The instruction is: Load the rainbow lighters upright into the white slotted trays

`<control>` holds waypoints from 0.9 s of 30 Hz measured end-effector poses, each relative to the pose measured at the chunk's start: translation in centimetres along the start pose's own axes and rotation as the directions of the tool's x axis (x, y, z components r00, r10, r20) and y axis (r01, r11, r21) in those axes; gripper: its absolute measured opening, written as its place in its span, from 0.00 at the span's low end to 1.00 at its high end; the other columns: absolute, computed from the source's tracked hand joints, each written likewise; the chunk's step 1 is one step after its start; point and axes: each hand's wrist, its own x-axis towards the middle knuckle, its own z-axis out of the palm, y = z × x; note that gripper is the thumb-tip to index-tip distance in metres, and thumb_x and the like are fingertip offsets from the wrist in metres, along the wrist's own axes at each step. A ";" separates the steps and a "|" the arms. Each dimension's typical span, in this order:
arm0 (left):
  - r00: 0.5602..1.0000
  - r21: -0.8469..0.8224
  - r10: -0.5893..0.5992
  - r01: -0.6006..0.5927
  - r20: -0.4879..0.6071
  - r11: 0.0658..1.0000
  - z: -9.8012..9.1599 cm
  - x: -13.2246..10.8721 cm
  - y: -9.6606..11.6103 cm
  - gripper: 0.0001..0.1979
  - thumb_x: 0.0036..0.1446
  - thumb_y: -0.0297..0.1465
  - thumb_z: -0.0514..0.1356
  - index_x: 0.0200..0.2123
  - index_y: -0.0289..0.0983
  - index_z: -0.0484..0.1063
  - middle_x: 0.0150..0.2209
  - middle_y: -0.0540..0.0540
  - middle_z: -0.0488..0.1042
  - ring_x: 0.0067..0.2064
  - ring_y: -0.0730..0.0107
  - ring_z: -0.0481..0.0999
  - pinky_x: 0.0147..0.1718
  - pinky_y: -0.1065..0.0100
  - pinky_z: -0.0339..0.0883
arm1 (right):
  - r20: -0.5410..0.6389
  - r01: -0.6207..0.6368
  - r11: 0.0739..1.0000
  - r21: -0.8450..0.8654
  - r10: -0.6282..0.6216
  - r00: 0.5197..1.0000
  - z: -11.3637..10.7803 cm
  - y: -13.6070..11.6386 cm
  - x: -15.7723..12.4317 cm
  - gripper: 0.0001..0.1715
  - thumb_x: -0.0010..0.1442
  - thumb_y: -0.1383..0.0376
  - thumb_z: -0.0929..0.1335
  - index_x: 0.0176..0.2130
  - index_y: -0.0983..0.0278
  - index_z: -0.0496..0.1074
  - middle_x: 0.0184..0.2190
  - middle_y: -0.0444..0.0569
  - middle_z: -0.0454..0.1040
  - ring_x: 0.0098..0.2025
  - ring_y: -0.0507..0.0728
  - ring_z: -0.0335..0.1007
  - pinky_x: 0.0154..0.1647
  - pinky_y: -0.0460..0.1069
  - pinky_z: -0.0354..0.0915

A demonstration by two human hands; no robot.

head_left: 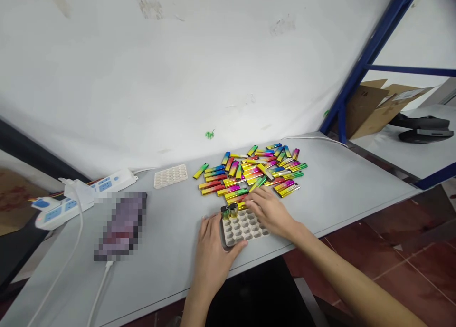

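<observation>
A pale tray with rows of holes point(245, 228) lies near the table's front edge. Two lighters with black tops point(229, 211) stand upright in its back left holes. My left hand point(213, 251) grips the tray's left side, its thumb along the front edge. Over the back right part of the tray, my right hand point(269, 210) has its fingers curled downward. A gold lighter point(242, 206) shows beside those fingertips; whether they hold it is hidden. Behind the tray spreads a loose pile of shiny multicoloured lighters point(253, 170), mostly lying flat.
Another pale tray point(170, 176) lies by the wall. At left are a power strip point(114, 180) and a pixelated, phone-like object point(123, 227) with a white cable point(101, 289). A blue metal frame point(356, 75), cardboard box point(374, 103) and black device point(423, 129) stand right.
</observation>
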 end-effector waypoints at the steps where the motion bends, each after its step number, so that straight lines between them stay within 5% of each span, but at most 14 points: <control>1: 1.000 -0.001 -0.008 0.008 0.005 1.000 0.0 0.0 0.0 0.36 0.54 0.42 0.65 0.61 0.38 0.55 0.58 0.38 0.67 0.65 0.44 0.60 0.60 0.42 0.59 | 0.002 -0.023 0.999 -0.042 0.023 1.000 -0.4 0.7 -0.1 0.18 0.72 0.59 0.59 0.41 0.62 0.74 0.38 0.52 0.74 0.42 0.59 0.65 0.45 0.55 0.63; 11: 0.997 -0.004 -0.074 0.074 0.030 0.997 0.0 0.0 0.0 0.38 0.53 0.45 0.65 0.62 0.38 0.56 0.60 0.38 0.67 0.67 0.45 0.57 0.61 0.45 0.59 | 0.153 -0.069 0.992 -0.107 0.085 0.985 -2.5 3.0 -1.6 0.16 0.70 0.61 0.61 0.49 0.60 0.75 0.43 0.54 0.73 0.49 0.62 0.69 0.50 0.58 0.65; 16: 0.996 -0.008 -0.077 0.077 0.036 0.997 -0.2 0.0 0.2 0.38 0.53 0.45 0.65 0.63 0.38 0.57 0.60 0.39 0.67 0.67 0.46 0.57 0.61 0.46 0.59 | 0.191 -0.195 0.974 -0.112 0.214 0.958 -3.3 2.9 -2.6 0.07 0.64 0.62 0.67 0.41 0.63 0.72 0.41 0.53 0.72 0.46 0.63 0.68 0.46 0.58 0.66; 21: 0.997 -0.016 -0.066 0.066 0.033 0.998 -0.3 0.1 0.3 0.37 0.54 0.45 0.65 0.63 0.38 0.57 0.61 0.39 0.66 0.67 0.46 0.57 0.61 0.45 0.59 | 0.128 -0.261 0.942 0.213 0.238 0.963 -5.1 2.9 -2.4 0.06 0.60 0.63 0.68 0.39 0.60 0.67 0.44 0.51 0.74 0.47 0.61 0.69 0.48 0.57 0.66; 24: 0.998 -0.006 -0.054 0.054 0.008 0.998 -0.1 0.0 0.2 0.37 0.53 0.45 0.65 0.62 0.39 0.58 0.59 0.40 0.68 0.67 0.45 0.58 0.61 0.45 0.59 | 0.094 -0.269 0.758 0.594 0.266 0.959 -5.2 2.4 -1.4 0.11 0.63 0.58 0.68 0.40 0.59 0.63 0.43 0.50 0.75 0.46 0.59 0.71 0.47 0.55 0.66; 27: 0.999 0.014 -0.042 0.042 -0.006 0.999 0.0 -0.1 0.0 0.36 0.53 0.45 0.65 0.61 0.40 0.58 0.59 0.40 0.69 0.66 0.45 0.59 0.61 0.44 0.59 | 0.082 -0.253 0.489 0.835 0.343 0.936 -3.6 2.1 -0.2 0.14 0.65 0.53 0.65 0.43 0.57 0.59 0.31 0.42 0.71 0.32 0.54 0.69 0.34 0.50 0.66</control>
